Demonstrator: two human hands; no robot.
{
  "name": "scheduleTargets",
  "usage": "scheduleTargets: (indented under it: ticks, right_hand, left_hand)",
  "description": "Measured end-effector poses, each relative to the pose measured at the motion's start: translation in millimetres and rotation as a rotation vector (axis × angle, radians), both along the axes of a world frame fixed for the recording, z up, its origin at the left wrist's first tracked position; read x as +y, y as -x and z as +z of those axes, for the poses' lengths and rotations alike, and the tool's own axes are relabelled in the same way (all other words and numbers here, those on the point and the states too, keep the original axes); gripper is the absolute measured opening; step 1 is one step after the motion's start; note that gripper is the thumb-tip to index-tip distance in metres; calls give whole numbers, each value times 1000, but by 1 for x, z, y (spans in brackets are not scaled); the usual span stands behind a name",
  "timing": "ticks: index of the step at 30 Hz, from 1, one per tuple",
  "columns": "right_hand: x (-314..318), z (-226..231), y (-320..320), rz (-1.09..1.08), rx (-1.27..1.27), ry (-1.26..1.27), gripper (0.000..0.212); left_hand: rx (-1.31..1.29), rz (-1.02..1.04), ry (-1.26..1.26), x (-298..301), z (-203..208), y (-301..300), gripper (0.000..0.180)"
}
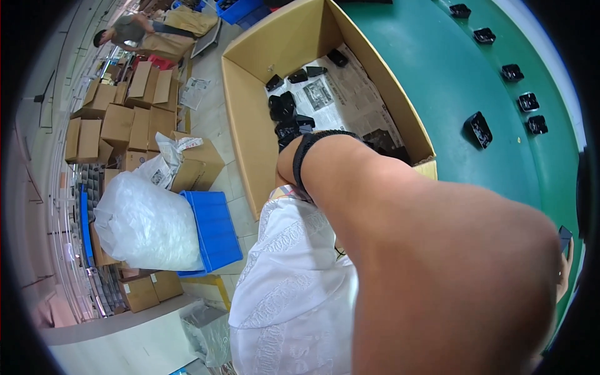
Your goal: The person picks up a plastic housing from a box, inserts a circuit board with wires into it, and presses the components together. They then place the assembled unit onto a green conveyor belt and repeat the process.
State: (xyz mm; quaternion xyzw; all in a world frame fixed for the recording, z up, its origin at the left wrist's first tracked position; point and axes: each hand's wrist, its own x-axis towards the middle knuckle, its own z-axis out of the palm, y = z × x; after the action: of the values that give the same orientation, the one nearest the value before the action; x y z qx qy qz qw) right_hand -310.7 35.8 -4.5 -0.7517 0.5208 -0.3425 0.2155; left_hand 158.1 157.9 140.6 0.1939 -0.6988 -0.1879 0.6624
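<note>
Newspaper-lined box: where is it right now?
In the head view, the box stands at upper centre, just left of the green table, with black parts inside.

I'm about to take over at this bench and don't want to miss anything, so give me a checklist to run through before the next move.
1. Cardboard box open on top: ok, an arm reaches in.
2. Newspaper on the box floor: ok, it shows around the black pieces.
3. Black pieces in the box spaced apart: not ok, several bunch up near the reaching hand.
4. Grip of the reaching hand: cannot tell, its fingers are hidden.
5. Dark grey piece held firmly: cannot tell, the arm hides much of the hand at the right edge.
6. Pieces on the green table all in one row: not ok, one lies off the row, nearer the box.
</note>
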Motion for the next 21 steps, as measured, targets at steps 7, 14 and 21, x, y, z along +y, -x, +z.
scheduleTargets:
  ticks: [7, 14, 21]
  right_hand:
    - [1, 2, 6, -63, 62, -33, 23]
    - [25, 30, -62, -90, -13, 223, 18]
    - [14, 76, -120, -763, -63, -435, 19]
  left_hand:
    - [45, -84, -91, -6, -14, 14, 8]
    - [85, -158, -202, -21, -25, 29, 8]
    - [63, -213, -260, -12, -34, 22, 9]
